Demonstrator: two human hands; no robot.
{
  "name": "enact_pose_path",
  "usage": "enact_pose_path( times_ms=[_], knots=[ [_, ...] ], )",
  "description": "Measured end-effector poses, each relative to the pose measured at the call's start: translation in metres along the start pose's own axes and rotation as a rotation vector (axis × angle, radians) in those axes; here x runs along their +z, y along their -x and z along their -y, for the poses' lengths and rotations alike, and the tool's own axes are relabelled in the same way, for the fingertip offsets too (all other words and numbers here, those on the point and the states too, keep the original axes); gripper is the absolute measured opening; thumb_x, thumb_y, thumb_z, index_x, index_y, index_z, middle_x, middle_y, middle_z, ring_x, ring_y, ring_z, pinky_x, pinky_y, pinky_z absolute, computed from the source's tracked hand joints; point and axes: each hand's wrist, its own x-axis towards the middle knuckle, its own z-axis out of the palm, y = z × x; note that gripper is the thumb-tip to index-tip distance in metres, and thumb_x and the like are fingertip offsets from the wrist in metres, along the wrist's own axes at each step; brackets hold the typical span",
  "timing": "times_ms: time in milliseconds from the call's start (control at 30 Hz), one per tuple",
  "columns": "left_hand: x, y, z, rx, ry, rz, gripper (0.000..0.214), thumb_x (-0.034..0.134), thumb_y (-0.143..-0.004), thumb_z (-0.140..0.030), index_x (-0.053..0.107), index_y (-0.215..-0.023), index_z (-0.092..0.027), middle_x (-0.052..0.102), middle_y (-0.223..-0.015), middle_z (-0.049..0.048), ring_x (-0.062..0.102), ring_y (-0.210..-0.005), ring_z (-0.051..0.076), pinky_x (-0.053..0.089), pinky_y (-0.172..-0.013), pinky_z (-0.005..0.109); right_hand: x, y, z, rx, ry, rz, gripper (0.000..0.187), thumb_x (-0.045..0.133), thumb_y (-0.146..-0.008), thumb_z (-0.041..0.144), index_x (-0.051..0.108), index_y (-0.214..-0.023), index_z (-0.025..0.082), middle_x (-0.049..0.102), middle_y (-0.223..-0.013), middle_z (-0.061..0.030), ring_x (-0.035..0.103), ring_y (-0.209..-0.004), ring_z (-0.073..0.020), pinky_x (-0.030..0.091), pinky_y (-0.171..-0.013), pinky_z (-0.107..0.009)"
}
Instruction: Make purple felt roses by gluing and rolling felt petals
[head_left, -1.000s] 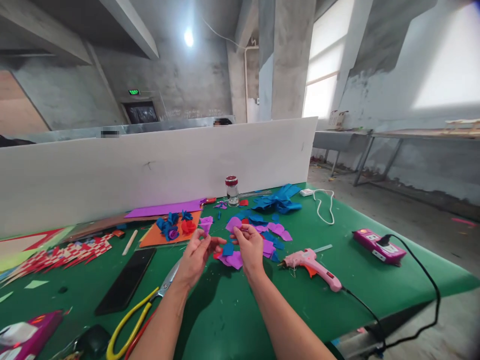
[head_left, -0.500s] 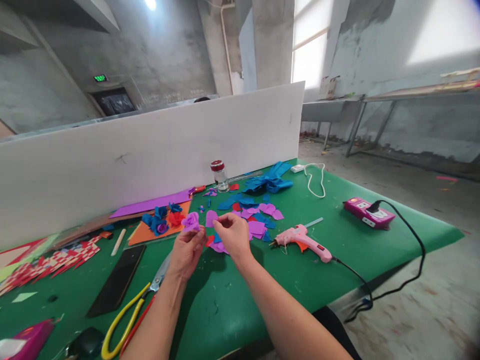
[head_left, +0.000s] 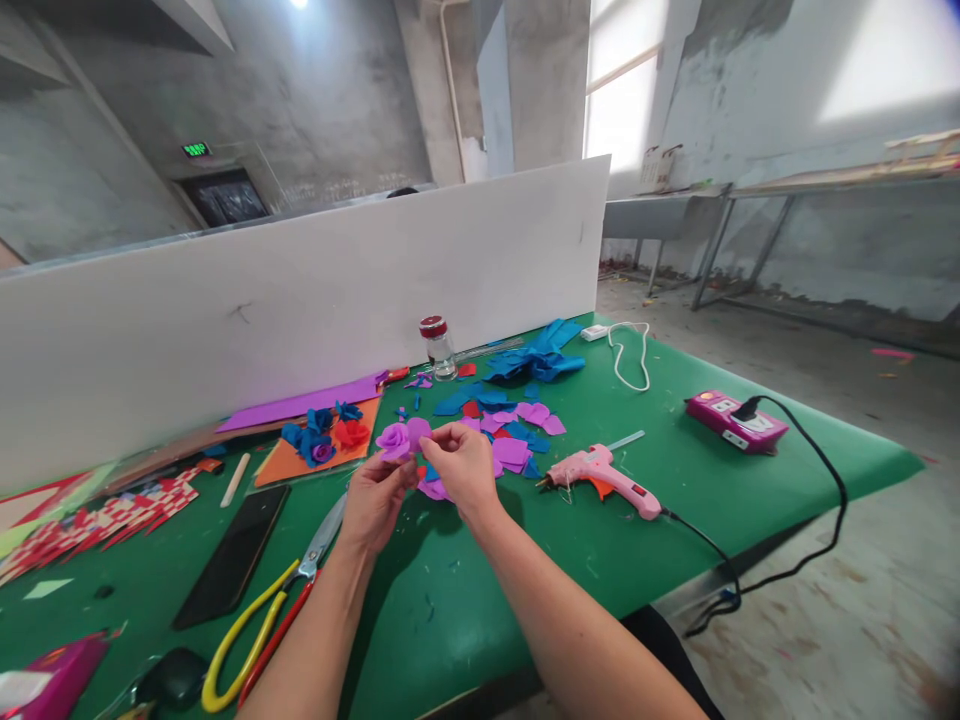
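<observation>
My left hand (head_left: 382, 495) pinches a purple paper flower (head_left: 393, 441) from below, its layered petals facing up. My right hand (head_left: 461, 465) is closed on a loose purple paper petal (head_left: 418, 433), held against the flower's right side; whether it is stuck there I cannot tell. Beneath and beyond the hands lie cut purple petals (head_left: 514, 455) with blue and red pieces among them. To the right rests a pink hot glue gun (head_left: 600, 475) with a glue stick in its back. Several blue, red and purple paper flowers (head_left: 319, 437) sit on an orange sheet at the left.
Scissors (head_left: 259, 630) with yellow and red handles lie by my left forearm, near a black phone (head_left: 232, 555). A lidded glass jar (head_left: 440, 350) stands before the white board (head_left: 315, 300). A purple power strip (head_left: 739, 422) with a black cord sits at right.
My left hand has shifted slightly right with the flower. The petal in my right hand, apart from the flower before, now meets its right side.
</observation>
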Motion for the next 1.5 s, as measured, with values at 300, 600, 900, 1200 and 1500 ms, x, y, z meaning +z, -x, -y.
enact_pose_path(
  times_ms=[300, 600, 900, 1200, 1500],
  knots=[
    [-0.004, -0.003, 0.009, -0.017, 0.023, 0.053, 0.022, 0.087, -0.056, -0.023, 0.070, -0.065, -0.014, 0.062, -0.059, -0.0006, 0.054, -0.056, 0.009, 0.043, -0.057, 0.021, 0.001, 0.004, 0.006, 0.051, -0.070, 0.041, 0.011, 0.063, -0.068, 0.029, 0.066, -0.065, 0.019, 0.068, -0.057, 0.0012, 0.062, -0.051, -0.0144, 0.044, -0.048, -0.021],
    [-0.003, -0.002, 0.011, 0.099, -0.077, 0.028, 0.022, 0.085, -0.060, -0.025, 0.074, -0.077, -0.016, 0.063, -0.066, -0.0004, 0.051, -0.058, 0.010, 0.042, -0.058, 0.022, 0.005, 0.005, 0.002, 0.118, -0.265, 0.102, 0.012, 0.064, -0.066, 0.031, 0.064, -0.067, 0.019, 0.065, -0.055, 0.0020, 0.059, -0.047, -0.0145, 0.046, -0.047, -0.023],
    [-0.003, 0.006, 0.002, 0.223, -0.252, -0.011, 0.018, 0.079, -0.067, -0.030, 0.069, -0.064, -0.015, 0.057, -0.059, -0.0020, 0.046, -0.057, 0.010, 0.038, -0.056, 0.021, 0.006, 0.012, 0.002, -0.014, -0.243, 0.127, 0.017, 0.068, -0.070, 0.032, 0.064, -0.071, 0.016, 0.066, -0.062, -0.0008, 0.057, -0.056, -0.0129, 0.043, -0.053, -0.022],
    [-0.004, 0.012, -0.005, 0.304, -0.281, -0.037, 0.008, 0.074, -0.068, -0.022, 0.071, -0.063, -0.017, 0.058, -0.064, -0.0001, 0.049, -0.060, 0.013, 0.040, -0.057, 0.022, 0.007, 0.016, -0.005, -0.086, -0.230, 0.168, 0.024, 0.069, -0.074, 0.039, 0.066, -0.075, 0.016, 0.067, -0.068, -0.0026, 0.059, -0.063, -0.0153, 0.046, -0.059, -0.024],
    [-0.002, 0.012, -0.003, 0.338, -0.214, -0.122, 0.010, 0.077, -0.065, -0.025, 0.071, -0.062, -0.018, 0.058, -0.063, -0.0011, 0.050, -0.061, 0.013, 0.043, -0.059, 0.023, 0.007, 0.021, -0.005, -0.147, -0.175, 0.127, 0.025, 0.066, -0.080, 0.042, 0.068, -0.081, 0.016, 0.068, -0.074, -0.0040, 0.060, -0.070, -0.0167, 0.048, -0.066, -0.026]
  ],
)
